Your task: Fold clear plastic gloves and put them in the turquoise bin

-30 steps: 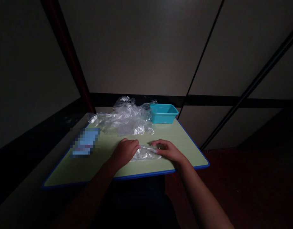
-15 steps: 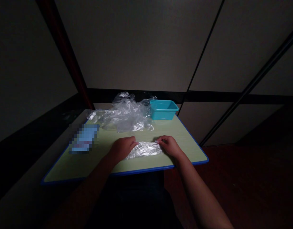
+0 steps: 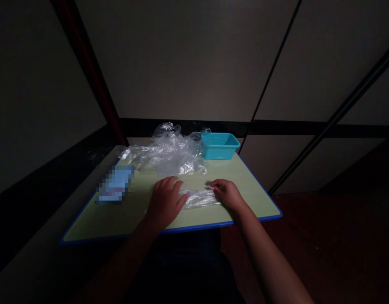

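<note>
A clear plastic bag [image 3: 199, 199], flattened into a crinkled strip, lies on the pale yellow-green table [image 3: 118, 219] near its front edge. My left hand [image 3: 165, 200] rests over the strip's left end, fingers spread and thumb out along the plastic; the part beneath the palm is hidden. At the right end my right hand [image 3: 227, 193] pinches the bag's upper corner between thumb and fingers.
Behind my hands lies a heap of crumpled clear plastic bags [image 3: 172, 152]. A turquoise plastic basket [image 3: 219, 151] stands beside it at the back right. On the left is a blurred blue flat object [image 3: 116, 183]. A panelled wall [image 3: 188, 63] rises behind the table.
My left hand has let go of the strip's upper left corner and opened flat over its left end. My right hand keeps its pinch. The view has shifted slightly.
</note>
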A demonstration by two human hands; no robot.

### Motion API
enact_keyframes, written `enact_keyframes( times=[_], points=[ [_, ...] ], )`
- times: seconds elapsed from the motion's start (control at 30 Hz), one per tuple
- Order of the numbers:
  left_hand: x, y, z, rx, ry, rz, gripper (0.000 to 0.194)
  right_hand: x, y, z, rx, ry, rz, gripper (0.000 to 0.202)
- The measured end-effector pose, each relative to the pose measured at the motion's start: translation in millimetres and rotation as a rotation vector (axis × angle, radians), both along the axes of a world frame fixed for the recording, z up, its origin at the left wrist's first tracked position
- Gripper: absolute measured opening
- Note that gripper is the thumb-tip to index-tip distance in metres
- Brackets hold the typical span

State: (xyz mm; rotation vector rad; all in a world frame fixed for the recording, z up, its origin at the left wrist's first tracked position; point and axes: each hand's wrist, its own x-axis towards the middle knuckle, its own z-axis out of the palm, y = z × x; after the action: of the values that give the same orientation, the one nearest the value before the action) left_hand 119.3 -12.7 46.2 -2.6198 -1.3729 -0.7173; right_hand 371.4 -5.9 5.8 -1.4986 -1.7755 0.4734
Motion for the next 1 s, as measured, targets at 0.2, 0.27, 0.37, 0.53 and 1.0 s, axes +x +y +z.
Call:
enact_keyframes(
  times=[0.2, 0.27, 0.37, 0.53, 1.0],
  points=[
    [19, -47, -40.3, -0.033, 0.086, -0.077, 0.064, 2, 1, 3.1, 0.104, -0.122, -0.023, 0.026],
    [18, -50, -47.5, -0.035, 0.088, -0.024, 0.066, -2, -5, 7.2, 0.172, -0.187, -0.097, 0.036],
    [14, -47, -46.2, -0.022, 0.075, 0.029, 0.067, -12, -24, 11.9, 0.184, -0.356, -0.148, 0.048],
    [10, -40, -37.0, -0.057, 0.067, 0.008, 0.069, -30, -54, 4.3, 0.037, -0.515, 0.038, 0.058],
    [12, -40, -52.8, -0.198, 0.103, -0.046, 0.07, -36, -55, 0.7, -0.181, -0.6, 0.056, 0.065]
  ],
)
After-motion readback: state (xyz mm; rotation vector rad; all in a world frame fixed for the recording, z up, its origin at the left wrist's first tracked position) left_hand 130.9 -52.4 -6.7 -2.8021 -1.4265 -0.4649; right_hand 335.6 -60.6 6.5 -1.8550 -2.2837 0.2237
